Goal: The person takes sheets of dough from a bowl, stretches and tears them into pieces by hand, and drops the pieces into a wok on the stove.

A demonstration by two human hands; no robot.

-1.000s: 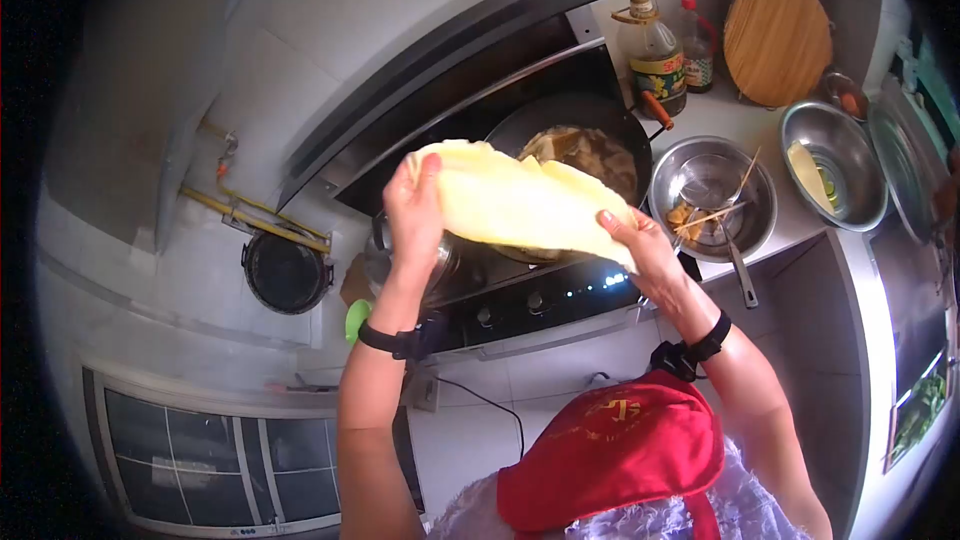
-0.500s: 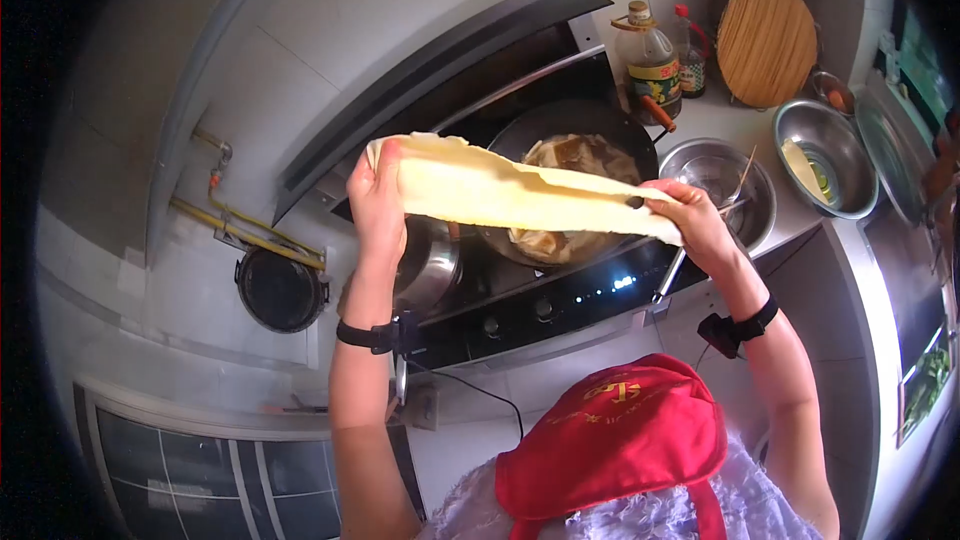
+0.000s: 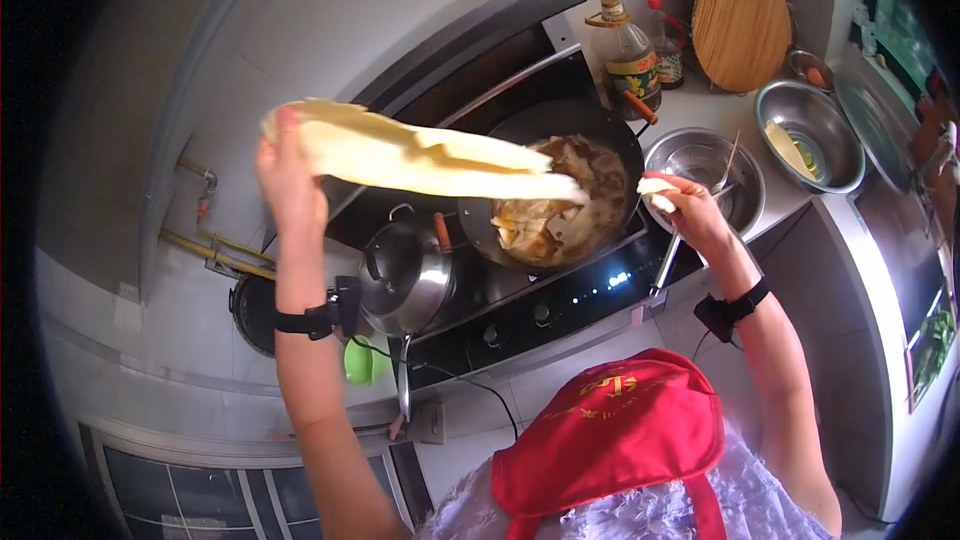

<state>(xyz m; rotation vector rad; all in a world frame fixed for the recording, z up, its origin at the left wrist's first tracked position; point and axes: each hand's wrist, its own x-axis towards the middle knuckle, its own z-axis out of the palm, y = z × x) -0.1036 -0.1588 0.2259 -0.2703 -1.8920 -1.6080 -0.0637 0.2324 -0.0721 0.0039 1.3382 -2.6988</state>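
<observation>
In my left hand [image 3: 292, 185] one end of a long, pale yellow dough sheet [image 3: 420, 158] is gripped. The sheet stretches right, and its loose end hangs over the wok [image 3: 475, 225]. My right hand [image 3: 698, 220] pinches a small torn dough piece [image 3: 657, 192] just right of the wok's rim. Browned, flat dough pieces [image 3: 590, 165] lie in brown liquid inside the wok. The far end of the sheet is slightly blurred.
A lidded steel pan [image 3: 405, 275] stands left of the wok. To the right are a steel bowl [image 3: 752, 165] with a stick and a utensil, and another steel basin [image 3: 845, 145]. Behind stand an oil bottle [image 3: 630, 60], a sauce bottle [image 3: 668, 45] and a round wooden board [image 3: 742, 28].
The sheet, held at both ends before, has come apart at its right end. My left hand has moved left with the long part; a small piece stays in my right hand.
</observation>
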